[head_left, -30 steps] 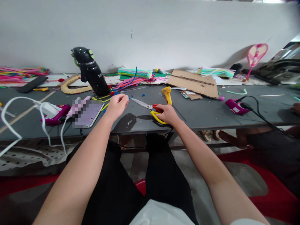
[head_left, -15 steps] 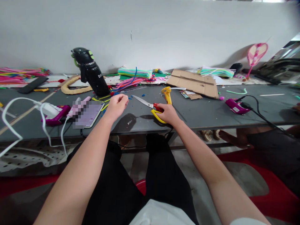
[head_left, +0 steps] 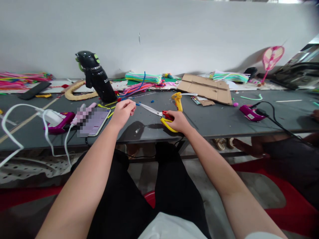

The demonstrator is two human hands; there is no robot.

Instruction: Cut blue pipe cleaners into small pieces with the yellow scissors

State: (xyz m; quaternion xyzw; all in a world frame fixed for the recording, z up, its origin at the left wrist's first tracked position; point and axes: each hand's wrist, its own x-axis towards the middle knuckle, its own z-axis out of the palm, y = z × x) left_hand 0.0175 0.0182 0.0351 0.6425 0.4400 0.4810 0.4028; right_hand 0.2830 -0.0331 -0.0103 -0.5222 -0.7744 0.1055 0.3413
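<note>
My left hand (head_left: 122, 113) is closed in a pinch above the table. A small blue piece (head_left: 137, 104) pokes out at its fingertips, mostly hidden by the fingers. Scissors with yellow and red handles (head_left: 166, 124) are held in my right hand (head_left: 178, 120), its fingers wrapped through the grips. Their blades point left, the tips beside the blue piece and the left fingertips. Just beyond the right hand, a yellow glue gun (head_left: 177, 101) lies on the table. Small blue scraps (head_left: 152, 101) are scattered past the blades.
A black bottle (head_left: 102, 81) stands behind the left hand, with a phone (head_left: 98, 122) and a purple power strip (head_left: 61, 122) to the left. Cardboard (head_left: 206, 88) and bundles of pipe cleaners (head_left: 144, 77) line the back. Another purple socket (head_left: 251, 113) and a person's leg (head_left: 251, 146) are at the right.
The scissor tips have shifted slightly left, closer to the left fingertips. The left fingers have turned a little. Both hands keep their hold.
</note>
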